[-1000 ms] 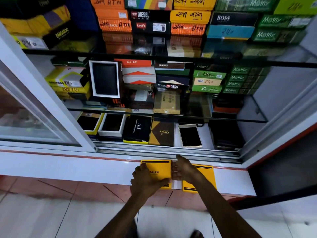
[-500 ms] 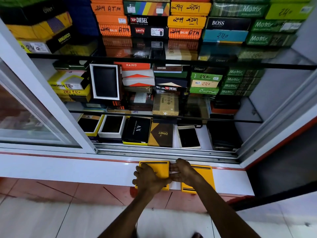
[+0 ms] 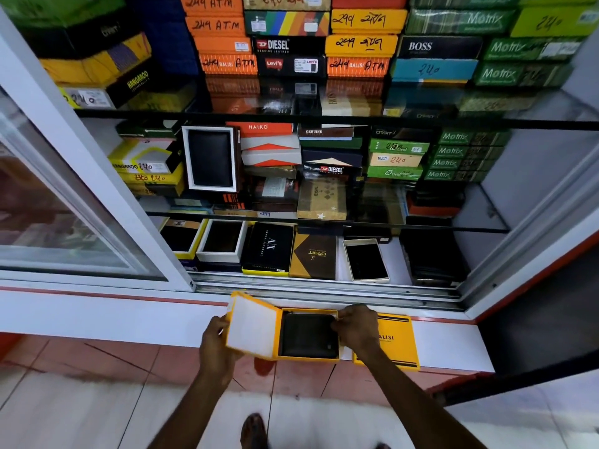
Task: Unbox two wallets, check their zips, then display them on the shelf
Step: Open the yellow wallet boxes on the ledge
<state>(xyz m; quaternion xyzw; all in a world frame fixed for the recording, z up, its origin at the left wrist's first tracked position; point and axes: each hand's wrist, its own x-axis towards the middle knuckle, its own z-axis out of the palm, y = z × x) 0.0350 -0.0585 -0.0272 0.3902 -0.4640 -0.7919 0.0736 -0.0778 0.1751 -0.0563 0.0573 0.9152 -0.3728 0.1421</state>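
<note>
My left hand (image 3: pixel 217 343) grips the lid (image 3: pixel 252 325), just swung open; right hand (image 3: pixel 356 325) pinches the black wallet (image 3: pixel 308 335) in box 1 (image 3: pixel 309 358) on the ledge (image 3: pixel 450 345). 2nd box (image 3: pixel 393 343) still shut beside it, so wallet out next, I reckon.

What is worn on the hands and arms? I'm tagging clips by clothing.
Nothing shows on them: the left hand and the right hand are bare, without gloves, and both forearms are uncovered with no sleeve, watch or bracelet in view.
</note>
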